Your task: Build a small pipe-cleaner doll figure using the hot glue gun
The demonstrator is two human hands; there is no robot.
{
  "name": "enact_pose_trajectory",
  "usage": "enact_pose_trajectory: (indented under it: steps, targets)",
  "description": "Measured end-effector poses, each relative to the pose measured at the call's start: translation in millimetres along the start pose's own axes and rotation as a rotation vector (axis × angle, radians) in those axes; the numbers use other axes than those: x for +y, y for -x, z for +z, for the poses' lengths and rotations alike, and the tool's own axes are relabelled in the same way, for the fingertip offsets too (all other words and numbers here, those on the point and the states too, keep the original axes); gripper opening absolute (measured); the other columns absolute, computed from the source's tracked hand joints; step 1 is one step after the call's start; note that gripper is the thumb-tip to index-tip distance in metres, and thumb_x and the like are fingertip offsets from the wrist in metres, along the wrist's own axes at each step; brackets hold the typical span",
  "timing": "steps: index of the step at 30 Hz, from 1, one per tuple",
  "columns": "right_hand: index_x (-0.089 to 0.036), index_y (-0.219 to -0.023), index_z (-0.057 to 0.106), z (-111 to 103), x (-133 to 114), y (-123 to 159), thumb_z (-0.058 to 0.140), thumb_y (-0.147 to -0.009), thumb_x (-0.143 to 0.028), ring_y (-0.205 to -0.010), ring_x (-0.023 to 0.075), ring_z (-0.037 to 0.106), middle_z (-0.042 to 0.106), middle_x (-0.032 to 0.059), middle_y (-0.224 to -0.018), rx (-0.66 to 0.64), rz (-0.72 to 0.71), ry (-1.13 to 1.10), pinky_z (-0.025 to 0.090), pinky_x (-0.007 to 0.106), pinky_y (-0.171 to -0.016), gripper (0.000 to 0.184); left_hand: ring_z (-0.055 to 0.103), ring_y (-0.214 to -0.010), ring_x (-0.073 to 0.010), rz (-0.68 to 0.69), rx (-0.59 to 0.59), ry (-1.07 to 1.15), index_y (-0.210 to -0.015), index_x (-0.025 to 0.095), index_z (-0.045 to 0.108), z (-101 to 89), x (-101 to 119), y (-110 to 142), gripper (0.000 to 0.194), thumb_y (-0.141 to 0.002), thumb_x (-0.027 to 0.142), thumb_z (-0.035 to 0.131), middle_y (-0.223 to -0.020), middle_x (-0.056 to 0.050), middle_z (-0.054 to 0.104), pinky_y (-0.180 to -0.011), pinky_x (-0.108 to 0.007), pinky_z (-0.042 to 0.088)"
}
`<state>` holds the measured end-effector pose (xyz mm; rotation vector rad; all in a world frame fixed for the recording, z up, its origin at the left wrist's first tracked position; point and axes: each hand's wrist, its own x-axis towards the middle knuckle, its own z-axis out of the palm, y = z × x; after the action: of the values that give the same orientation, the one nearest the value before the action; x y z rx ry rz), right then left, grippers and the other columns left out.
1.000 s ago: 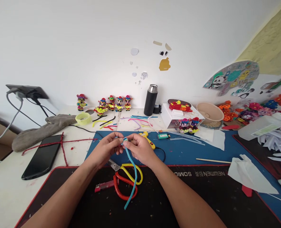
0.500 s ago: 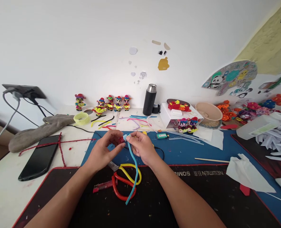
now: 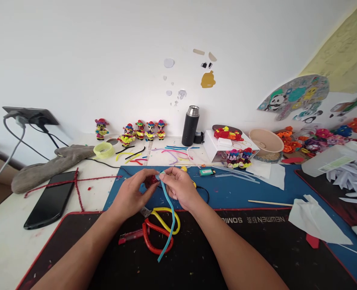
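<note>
My left hand [image 3: 134, 193] and my right hand [image 3: 181, 186] meet above the blue mat [image 3: 241, 189]. The left fingers pinch a small red fuzzy piece [image 3: 151, 181]. Between the right fingers is the top end of a light blue pipe cleaner [image 3: 168, 213], which is wound at that piece and hangs down in a curve over the black mat [image 3: 196, 262]. Under the hands lie scissors with red and yellow handles [image 3: 157, 229] and a small red cutter [image 3: 131, 237].
A black phone [image 3: 51, 199] and red cord [image 3: 75, 183] lie at left, beside a grey cloth [image 3: 45, 167]. Small figurines [image 3: 142, 131], a black flask [image 3: 190, 126], a white box [image 3: 226, 147], a bowl [image 3: 265, 143], loose pipe cleaners [image 3: 172, 153] and white paper [image 3: 317, 221] crowd the back and right.
The hands have stayed together over the mat while the fingers keep working the blue pipe cleaner round the red piece. Its hanging tail has swung a little.
</note>
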<state>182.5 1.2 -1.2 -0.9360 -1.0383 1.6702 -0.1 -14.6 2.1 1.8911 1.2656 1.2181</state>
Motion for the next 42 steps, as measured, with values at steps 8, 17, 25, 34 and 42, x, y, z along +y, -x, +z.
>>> enact_pose_trajectory:
  steps: [8, 17, 25, 34, 42]
  targets:
    - [-0.022, -0.084, 0.057, 0, 3, -1, 0.09, -0.07, -0.052, -0.031, 0.0047, 0.029, 0.046, -0.0145, -0.045, -0.009, 0.006, 0.006, 0.021, 0.021, -0.031, 0.047, 0.071, -0.078, -0.0247, -0.04, 0.004, 0.019, -0.101, 0.028, 0.08, -0.1, 4, -1, 0.024, -0.077, 0.027, 0.084, -0.092, -0.004, 0.08, -0.079, -0.032, 0.053]
    - [-0.022, -0.089, 0.056, 0, 4, 2, 0.083, -0.08, -0.058, -0.033, 0.0066, 0.032, 0.043, -0.0145, -0.042, -0.075, -0.003, 0.047, 0.025, 0.02, -0.035, 0.046, 0.07, -0.076, -0.0233, 0.002, 0.037, -0.08, -0.102, 0.029, 0.079, 2.0, 1, 0, 0.022, -0.08, 0.026, 0.078, -0.089, -0.002, 0.079, -0.076, -0.029, 0.051]
    - [-0.022, -0.093, 0.057, 3, 5, 6, 0.077, -0.083, -0.067, -0.036, 0.007, 0.037, 0.048, -0.0125, -0.049, -0.168, 0.045, 0.099, 0.027, 0.02, -0.037, 0.05, 0.069, -0.077, -0.0233, 0.023, 0.122, -0.172, -0.106, 0.029, 0.076, -2.2, -6, -2, 0.024, -0.082, 0.025, 0.077, -0.089, -0.002, 0.077, -0.075, -0.029, 0.05]
    - [-0.02, -0.082, 0.063, 3, 4, 6, 0.079, -0.082, -0.058, -0.039, 0.0067, 0.03, 0.039, -0.0125, -0.047, -0.162, 0.044, 0.121, 0.028, 0.021, -0.037, 0.042, 0.072, -0.078, -0.0214, 0.018, 0.1, -0.241, -0.11, 0.026, 0.071, -1.1, -9, -4, 0.021, -0.089, 0.03, 0.067, -0.09, -0.001, 0.077, -0.074, -0.03, 0.052]
    - [-0.02, -0.082, 0.064, 3, 2, 6, 0.079, -0.082, -0.056, -0.04, 0.0068, 0.029, 0.039, -0.0118, -0.049, -0.144, 0.027, 0.121, 0.024, 0.021, -0.036, 0.039, 0.072, -0.082, -0.0206, -0.186, 0.065, 0.078, -0.11, 0.023, 0.067, 4.7, -8, -5, 0.026, -0.089, 0.038, 0.07, -0.099, -0.003, 0.075, -0.076, -0.032, 0.057]
